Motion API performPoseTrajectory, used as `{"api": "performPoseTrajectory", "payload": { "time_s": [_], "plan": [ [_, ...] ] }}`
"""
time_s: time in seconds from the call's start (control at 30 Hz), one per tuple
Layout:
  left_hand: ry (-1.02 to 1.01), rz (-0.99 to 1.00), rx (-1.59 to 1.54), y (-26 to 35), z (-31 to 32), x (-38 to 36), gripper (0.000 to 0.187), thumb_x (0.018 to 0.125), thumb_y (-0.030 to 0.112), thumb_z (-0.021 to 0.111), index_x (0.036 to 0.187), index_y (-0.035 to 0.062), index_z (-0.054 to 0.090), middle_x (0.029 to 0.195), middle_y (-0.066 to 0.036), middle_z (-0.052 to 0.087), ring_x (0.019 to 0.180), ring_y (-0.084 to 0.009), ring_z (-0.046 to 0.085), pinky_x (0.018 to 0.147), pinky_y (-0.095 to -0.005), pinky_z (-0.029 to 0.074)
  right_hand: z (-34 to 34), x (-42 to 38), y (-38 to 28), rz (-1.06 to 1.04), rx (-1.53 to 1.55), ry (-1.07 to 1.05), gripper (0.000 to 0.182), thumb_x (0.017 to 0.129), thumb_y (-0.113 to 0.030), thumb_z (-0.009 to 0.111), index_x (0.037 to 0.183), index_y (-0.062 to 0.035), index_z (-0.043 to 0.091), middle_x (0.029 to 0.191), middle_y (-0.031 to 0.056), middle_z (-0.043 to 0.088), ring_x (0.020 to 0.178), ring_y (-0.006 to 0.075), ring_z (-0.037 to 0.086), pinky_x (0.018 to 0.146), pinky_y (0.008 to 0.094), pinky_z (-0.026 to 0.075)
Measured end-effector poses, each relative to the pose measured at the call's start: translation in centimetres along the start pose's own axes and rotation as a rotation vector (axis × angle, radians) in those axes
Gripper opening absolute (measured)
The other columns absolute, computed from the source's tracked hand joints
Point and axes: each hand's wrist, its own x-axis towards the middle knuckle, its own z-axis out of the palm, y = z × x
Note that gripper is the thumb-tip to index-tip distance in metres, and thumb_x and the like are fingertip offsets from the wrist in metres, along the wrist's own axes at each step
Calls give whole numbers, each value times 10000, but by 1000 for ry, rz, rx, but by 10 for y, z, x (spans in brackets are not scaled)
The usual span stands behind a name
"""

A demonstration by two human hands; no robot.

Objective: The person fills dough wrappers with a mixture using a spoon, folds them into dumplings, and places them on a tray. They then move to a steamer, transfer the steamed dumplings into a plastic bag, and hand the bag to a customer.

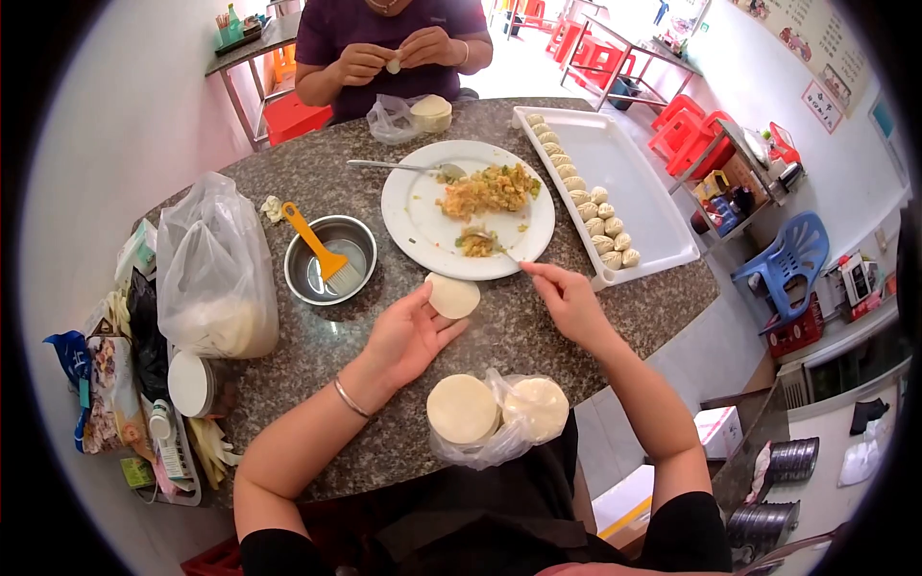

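Observation:
My left hand (415, 331) holds a round dumpling wrapper (453, 297) on its fingers, just in front of the white plate. In my right hand (569, 302) is the handle end of a spoon (506, 253), its bowl down in a small heap of filling at the plate's near side. A larger mound of chopped filling (488, 192) lies on the plate (408, 230), with a second spoon (399, 167) resting on the far rim. Close to my body sit two stacks of wrappers (463, 410) in a clear plastic bag (480, 453).
A white tray (663, 226) with rows of pleated dumplings (576, 183) stands on the right. On the left are a metal bowl (300, 288) with an orange brush (312, 240) and a plastic bag (216, 259). Across the table a person (394, 58) handles a wrapper.

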Motion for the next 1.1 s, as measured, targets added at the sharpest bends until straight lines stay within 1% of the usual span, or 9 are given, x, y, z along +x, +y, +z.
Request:
{"api": "performPoseTrajectory", "payload": {
  "time_s": [0.1,0.2,0.37,0.47,0.6,0.7,0.8,0.83,1.1],
  "plan": [
    [-10,58,-43,-2,6,-4,418,1019,312,385,1341,46,413,1375,-101,482,1301,-261,431,1107,-454,307,12,-12,-3,62,164,-70,285,942,-75,516,1198,-23,630,740,27,628,619,55,477,582,223,421],
    [-82,95,-102,-1,4,-2,439,1019,334,383,1359,55,399,1390,-87,459,1309,-250,414,1111,-447,294,17,-22,-11,76,208,-129,289,944,-70,509,1206,-23,623,746,26,622,637,57,486,592,231,431],
    [3,213,-161,6,11,-1,477,1024,291,371,1347,-59,360,1374,-176,452,1292,-278,438,1109,-388,355,25,-32,-10,-235,55,-126,338,895,-4,549,1225,-38,610,825,168,656,662,163,594,654,288,485],
    [81,271,-158,8,4,4,449,1022,268,373,1327,-61,381,1349,-177,478,1254,-279,480,1089,-379,389,21,-35,-15,-281,46,-109,341,900,-5,541,1234,-37,600,826,168,658,664,179,601,653,296,486],
    [156,263,-106,15,5,4,401,1013,233,387,1291,-55,410,1321,-168,502,1232,-272,500,1090,-390,391,-3,-38,-18,-16,72,-140,333,927,-21,515,1251,-32,594,768,91,622,653,104,510,629,267,448],
    [182,210,-60,10,11,0,397,1006,237,406,1293,-38,415,1317,-162,505,1239,-270,496,1093,-415,379,-13,-19,-2,-49,-130,162,306,934,-51,499,1223,-22,594,853,205,654,719,303,643,683,350,507],
    [105,152,-82,5,9,-2,382,1010,239,414,1303,-6,416,1309,-122,511,1228,-243,500,1084,-417,363,-7,-15,7,-124,-402,187,324,916,-28,495,1228,-27,583,877,224,652,777,344,653,700,387,517],
    [88,139,-95,4,10,-4,396,1009,251,417,1313,-4,404,1322,-117,497,1235,-242,494,1088,-420,352,-3,-21,3,-96,-355,123,351,895,-4,500,1238,-29,570,903,232,648,818,373,646,709,423,515],
    [2,178,-151,4,4,2,490,1004,292,419,1347,-55,374,1351,-167,479,1272,-275,462,1088,-392,374,21,-32,-26,-243,-17,-140,352,886,12,518,1232,-10,574,881,231,644,788,372,641,697,409,508]
  ]
}}
